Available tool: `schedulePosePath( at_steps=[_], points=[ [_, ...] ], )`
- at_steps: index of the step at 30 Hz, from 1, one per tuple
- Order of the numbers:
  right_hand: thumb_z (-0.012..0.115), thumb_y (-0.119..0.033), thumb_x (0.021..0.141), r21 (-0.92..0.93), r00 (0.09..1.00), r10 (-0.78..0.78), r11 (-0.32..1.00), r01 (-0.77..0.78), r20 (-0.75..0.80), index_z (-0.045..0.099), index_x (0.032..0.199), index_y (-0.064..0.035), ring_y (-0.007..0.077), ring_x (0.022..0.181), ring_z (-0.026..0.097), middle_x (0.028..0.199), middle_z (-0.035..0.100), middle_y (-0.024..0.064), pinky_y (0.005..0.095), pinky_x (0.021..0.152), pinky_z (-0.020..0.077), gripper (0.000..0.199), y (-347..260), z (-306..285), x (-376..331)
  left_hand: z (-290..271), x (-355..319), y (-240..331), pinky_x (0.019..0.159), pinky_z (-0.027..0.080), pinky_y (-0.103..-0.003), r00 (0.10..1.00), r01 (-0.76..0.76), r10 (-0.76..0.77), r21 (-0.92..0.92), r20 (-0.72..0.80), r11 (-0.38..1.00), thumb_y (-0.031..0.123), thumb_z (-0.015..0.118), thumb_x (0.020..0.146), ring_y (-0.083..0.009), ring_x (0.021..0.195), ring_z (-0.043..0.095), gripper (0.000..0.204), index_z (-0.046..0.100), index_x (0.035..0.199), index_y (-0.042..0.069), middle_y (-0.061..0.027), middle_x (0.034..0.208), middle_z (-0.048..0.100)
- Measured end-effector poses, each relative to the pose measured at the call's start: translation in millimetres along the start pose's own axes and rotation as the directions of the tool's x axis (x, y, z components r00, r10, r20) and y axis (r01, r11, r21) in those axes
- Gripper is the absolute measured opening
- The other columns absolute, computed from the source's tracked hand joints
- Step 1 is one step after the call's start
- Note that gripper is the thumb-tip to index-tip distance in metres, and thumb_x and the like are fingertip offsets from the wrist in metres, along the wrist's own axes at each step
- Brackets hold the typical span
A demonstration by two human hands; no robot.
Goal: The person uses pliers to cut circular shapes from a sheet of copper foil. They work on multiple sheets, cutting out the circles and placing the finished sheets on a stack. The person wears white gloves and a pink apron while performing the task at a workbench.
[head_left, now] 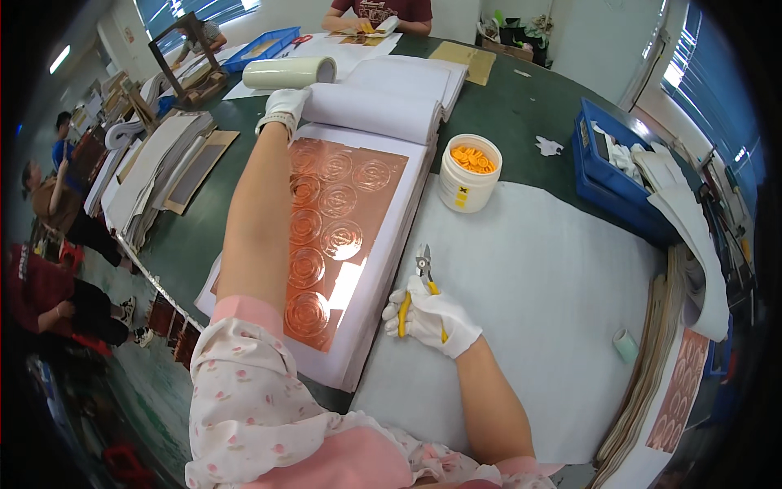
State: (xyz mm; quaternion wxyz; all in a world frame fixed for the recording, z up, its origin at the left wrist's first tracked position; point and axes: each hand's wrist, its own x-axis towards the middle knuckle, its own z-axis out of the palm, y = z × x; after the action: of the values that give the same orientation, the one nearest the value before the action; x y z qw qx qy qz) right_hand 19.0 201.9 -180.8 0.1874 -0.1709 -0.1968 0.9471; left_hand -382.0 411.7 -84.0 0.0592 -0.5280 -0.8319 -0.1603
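Note:
My right hand point(432, 316), in a white glove, is closed round diagonal cutters point(423, 262) with yellow handles, jaws pointing away from me. The cutters are above the pale grey sheet on the right. Reaching far forward, my gloved left hand point(285, 107) grips the left edge of a curled-back white paper sheet point(358, 112); its fingertips are partly hidden. Under that curl, on a thick paper stack point(371, 342), lies a shiny copper-coloured sheet point(358, 208) with embossed round patterns. My left forearm covers part of its left side.
A white tub point(466, 200) of orange finger cots stands right of the stack. Beyond are a pale film roll point(289, 73) and a blue tray point(261, 49). A blue bin point(623, 196) with white cloths sits at right. Across the table, a person point(379, 18) handles sheets.

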Motion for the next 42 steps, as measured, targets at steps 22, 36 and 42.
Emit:
schedulePosePath(
  at_steps=[22, 36, 42],
  points=[
    [0.050, -0.026, 0.087, -0.031, 1.000, 0.012, 0.999, -0.012, 0.026, 0.051, 0.092, -0.0038, 0.0301, 0.082, 0.058, 0.090, 0.058, 0.0160, 0.0443, 0.075, 0.0473, 0.023, -1.5, -8.2, -1.5, -43.0, -54.1, -2.5, 0.055, 0.043, -0.027, 0.986, 0.154, -0.130, -0.884, 0.107, 0.442, 0.054, 0.056, 0.076, -0.0115, 0.058, 0.049, 0.048, 0.055, 0.089, 0.008, -0.0021, 0.072, 0.053],
    [0.049, -0.036, 0.086, 0.005, 0.990, -0.122, 0.992, 0.122, 0.074, 0.052, 0.092, -0.0015, 0.0330, 0.083, 0.056, 0.090, 0.056, 0.0184, 0.0462, 0.075, 0.0463, 0.035, -0.8, -9.7, -4.6, -136.0, -129.1, -1.9, 0.070, 0.048, -0.028, 0.982, -0.159, 0.138, -0.949, -0.125, 0.271, 0.023, 0.055, 0.085, -0.0142, 0.086, 0.056, 0.037, 0.052, 0.115, 0.002, -0.0054, 0.108, 0.055],
    [0.043, -0.046, 0.087, 0.009, 0.988, -0.133, 0.991, 0.134, -0.084, 0.053, 0.086, 0.0005, 0.0312, 0.071, 0.057, 0.079, 0.058, 0.0178, 0.0418, 0.068, 0.0483, 0.048, 0.3, 6.8, -4.2, -149.4, -201.8, -86.3, 0.077, 0.047, -0.034, 0.961, -0.173, 0.225, -0.984, -0.161, 0.035, 0.023, 0.062, 0.078, -0.0210, 0.090, 0.057, 0.043, 0.053, 0.109, -0.005, -0.0136, 0.103, 0.058]
  ],
)
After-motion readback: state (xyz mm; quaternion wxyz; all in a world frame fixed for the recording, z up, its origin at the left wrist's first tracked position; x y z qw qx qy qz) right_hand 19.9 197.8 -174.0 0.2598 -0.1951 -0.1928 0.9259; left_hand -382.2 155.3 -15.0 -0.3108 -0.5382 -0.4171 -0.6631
